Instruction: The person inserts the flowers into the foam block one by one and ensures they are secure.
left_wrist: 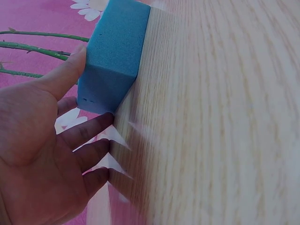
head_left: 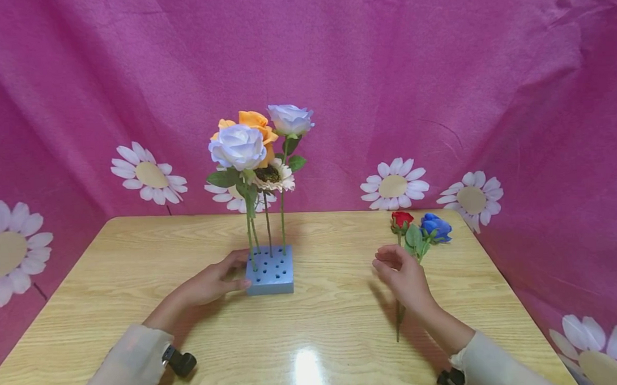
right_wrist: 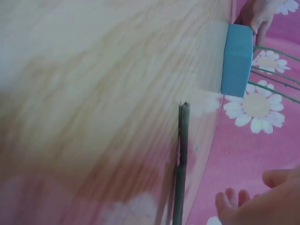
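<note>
A blue foam block (head_left: 271, 287) with several holes in its top stands on the table. My left hand (head_left: 217, 280) holds it at its left side; the left wrist view shows the thumb (left_wrist: 70, 70) against the block's edge. Upright in the block are two pale lavender roses (head_left: 238, 147), orange rose bloom (head_left: 257, 123) partly hidden behind one, and a cream flower (head_left: 274, 176) with a dark centre. My right hand (head_left: 405, 277) hovers over the stems of a red rose (head_left: 402, 219) and a blue rose (head_left: 436, 227), fingers loosely bent, holding nothing.
The light wooden table (head_left: 338, 305) ends at a pink cloth (head_left: 335, 72) printed with white daisies, which hangs behind and at both sides. A bare stem end (right_wrist: 183, 122) shows near the block in the right wrist view. Dark cameras (head_left: 180, 361) sit at the wrists.
</note>
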`<state>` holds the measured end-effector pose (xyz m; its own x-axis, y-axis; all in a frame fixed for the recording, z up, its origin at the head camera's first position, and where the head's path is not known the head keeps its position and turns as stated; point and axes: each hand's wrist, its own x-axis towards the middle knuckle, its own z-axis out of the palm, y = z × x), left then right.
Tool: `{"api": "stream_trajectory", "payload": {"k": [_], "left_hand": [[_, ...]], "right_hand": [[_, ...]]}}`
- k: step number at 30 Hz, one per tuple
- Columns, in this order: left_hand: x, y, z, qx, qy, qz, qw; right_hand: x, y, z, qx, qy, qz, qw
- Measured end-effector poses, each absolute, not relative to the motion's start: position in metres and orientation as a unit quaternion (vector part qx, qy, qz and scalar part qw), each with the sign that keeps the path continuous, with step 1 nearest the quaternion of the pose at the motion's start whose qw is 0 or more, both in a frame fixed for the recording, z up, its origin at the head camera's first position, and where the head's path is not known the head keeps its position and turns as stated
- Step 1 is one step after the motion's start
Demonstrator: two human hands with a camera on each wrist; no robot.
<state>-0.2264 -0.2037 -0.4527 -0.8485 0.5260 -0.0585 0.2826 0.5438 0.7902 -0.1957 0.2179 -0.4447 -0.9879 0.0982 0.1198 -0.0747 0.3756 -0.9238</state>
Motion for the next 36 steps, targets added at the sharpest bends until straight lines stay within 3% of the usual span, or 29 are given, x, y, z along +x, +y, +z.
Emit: {"api": "stream_trajectory", "payload": {"k": [22, 36], "left_hand": [[-0.226, -0.204, -0.453, 0.250, 0.864, 0.416, 0.136], [-0.226, -0.204, -0.452, 0.240, 0.864, 0.418, 0.144]], "right_hand": [[-0.191, 0.251, -0.449, -0.077, -0.880, 0.469, 0.002], [-0.200, 0.254, -0.461, -0.066, -0.895, 0.441, 0.011]]}}
